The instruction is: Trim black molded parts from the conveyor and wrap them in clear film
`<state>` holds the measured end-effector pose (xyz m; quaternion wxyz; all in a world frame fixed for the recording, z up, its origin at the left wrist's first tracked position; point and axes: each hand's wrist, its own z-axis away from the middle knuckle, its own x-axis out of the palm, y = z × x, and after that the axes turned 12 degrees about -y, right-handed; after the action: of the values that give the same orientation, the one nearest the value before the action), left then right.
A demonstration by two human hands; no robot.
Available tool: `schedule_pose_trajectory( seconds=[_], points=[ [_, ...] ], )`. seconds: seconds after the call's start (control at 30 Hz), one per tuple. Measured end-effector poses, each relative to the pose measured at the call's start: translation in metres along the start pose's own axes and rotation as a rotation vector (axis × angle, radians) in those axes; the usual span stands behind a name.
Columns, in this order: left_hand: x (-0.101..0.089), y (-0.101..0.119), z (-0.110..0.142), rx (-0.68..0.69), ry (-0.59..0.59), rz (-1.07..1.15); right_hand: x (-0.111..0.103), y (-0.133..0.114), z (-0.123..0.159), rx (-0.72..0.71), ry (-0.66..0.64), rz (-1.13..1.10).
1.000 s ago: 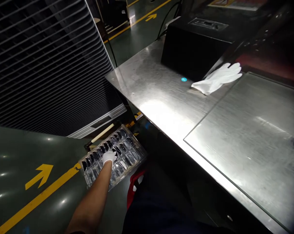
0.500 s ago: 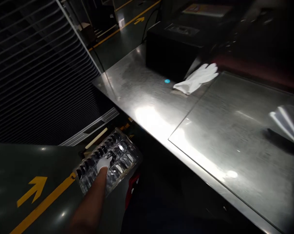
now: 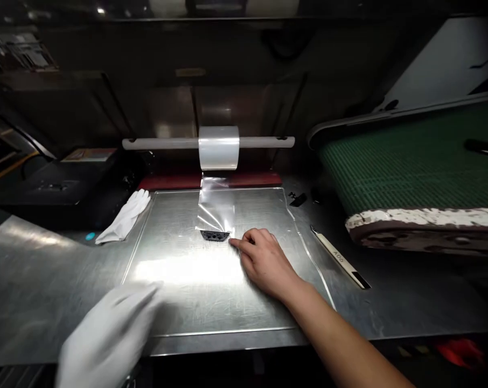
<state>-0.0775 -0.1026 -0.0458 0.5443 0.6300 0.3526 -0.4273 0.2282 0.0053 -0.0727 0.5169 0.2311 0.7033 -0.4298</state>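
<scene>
My right hand (image 3: pixel 264 258), bare, rests low over the metal plate (image 3: pixel 179 315). Its index finger stretches to the right end of a small dark part (image 3: pixel 214 235), while the other fingers curl back and hold nothing that I can see. The part lies flat at the loose end of a strip of clear film (image 3: pixel 216 207). That strip comes down from a film roll (image 3: pixel 218 148) on a white rod. At the lower left is my left hand (image 3: pixel 109 334) in a white glove, off the plate's near left corner; motion smears its fingers.
A white glove (image 3: pixel 125 218) lies left of the plate, near a blue sticker (image 3: pixel 90 236) and a black box (image 3: pixel 54 188). On the right are a white-handled knife (image 3: pixel 341 257), small dark pieces (image 3: pixel 298 200) and a green conveyor belt (image 3: pixel 409 161).
The view has swung from the floor and the tray of dark parts to the plate. My gloved left hand has left the tray and come to the bench. My right hand now shows.
</scene>
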Motion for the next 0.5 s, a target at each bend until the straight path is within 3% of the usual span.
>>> schedule_pose_trajectory(
  seconds=[0.03, 0.1, 0.17, 0.23, 0.3, 0.5],
  points=[
    [-0.005, 0.016, -0.023, 0.151, -0.019, -0.029, 0.0, -0.001, 0.002, -0.007, 0.006, -0.025],
    [-0.008, 0.042, -0.075, 0.35, -0.221, -0.144, -0.001, -0.003, 0.005, -0.021, 0.024, -0.074],
    [-0.004, 0.058, -0.121, 0.43, -0.306, -0.226, -0.002, -0.002, 0.006, -0.03, 0.051, -0.123],
    [0.001, 0.065, -0.15, 0.472, -0.357, -0.298, -0.004, -0.001, 0.008, -0.032, 0.086, -0.177],
    [0.002, 0.066, -0.162, 0.509, -0.401, -0.361, -0.006, 0.002, 0.008, -0.022, 0.13, -0.235],
    [-0.003, 0.066, -0.166, 0.517, -0.469, -0.402, -0.015, 0.01, 0.011, 0.03, 0.235, -0.384]
  ],
)
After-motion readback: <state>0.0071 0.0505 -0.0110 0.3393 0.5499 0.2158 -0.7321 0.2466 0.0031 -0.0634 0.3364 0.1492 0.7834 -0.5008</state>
